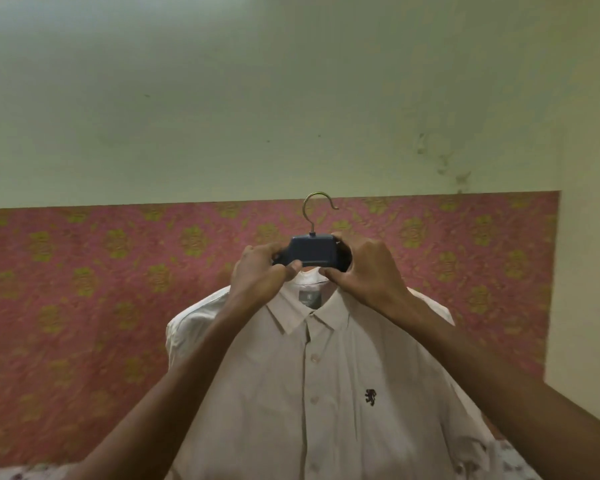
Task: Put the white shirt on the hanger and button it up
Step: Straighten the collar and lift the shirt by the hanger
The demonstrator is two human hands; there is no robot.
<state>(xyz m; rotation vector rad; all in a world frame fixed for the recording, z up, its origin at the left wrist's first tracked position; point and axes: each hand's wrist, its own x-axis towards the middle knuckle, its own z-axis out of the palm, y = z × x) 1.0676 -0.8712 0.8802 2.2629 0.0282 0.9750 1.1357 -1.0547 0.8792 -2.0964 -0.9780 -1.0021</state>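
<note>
The white shirt (326,393) hangs on a dark blue hanger (312,251) held up in front of me, its front placket closed with buttons visible down the middle and a small dark emblem on the chest. A metal hook (314,209) rises from the hanger's top. My left hand (260,271) grips the hanger's left side at the collar. My right hand (364,268) grips the hanger's right side. The hanger's arms are hidden inside the shirt's shoulders.
Behind the shirt a pink cloth with yellow-green floral pattern (84,306) covers the lower wall. Pale green wall (291,98) fills the upper view. A patterned bed surface (21,474) shows along the bottom edge.
</note>
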